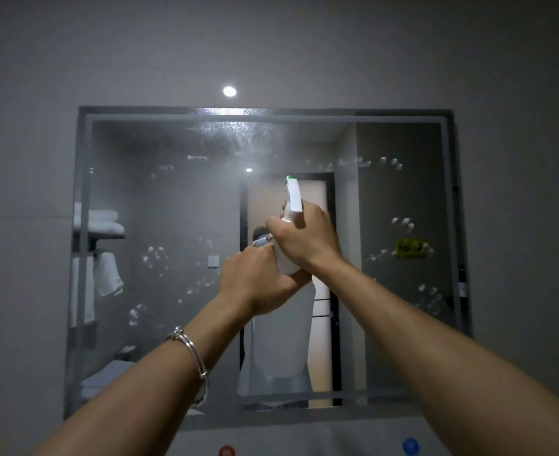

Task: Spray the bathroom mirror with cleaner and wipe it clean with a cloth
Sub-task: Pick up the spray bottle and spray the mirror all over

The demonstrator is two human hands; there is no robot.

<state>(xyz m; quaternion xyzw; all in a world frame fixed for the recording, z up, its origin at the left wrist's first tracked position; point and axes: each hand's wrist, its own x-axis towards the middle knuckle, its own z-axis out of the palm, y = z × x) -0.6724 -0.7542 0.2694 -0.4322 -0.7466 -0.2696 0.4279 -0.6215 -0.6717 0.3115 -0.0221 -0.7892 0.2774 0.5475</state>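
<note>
A large framed bathroom mirror [172, 199] hangs on the grey wall, marked with several white finger smudges. A patch of fine spray mist shines on its upper middle part. I hold a white spray bottle [288, 337] up in front of the glass, its green-tipped nozzle pointing at the mirror. My right hand [307, 238] grips the trigger head of the bottle. My left hand [255, 284] grips the bottle's neck just below. No cloth is in view.
The mirror reflects a towel shelf on the left, a doorway in the middle and a yellow sticker on the right. A ceiling light glows above the mirror. Red and blue tap markers [227, 450] sit at the bottom edge.
</note>
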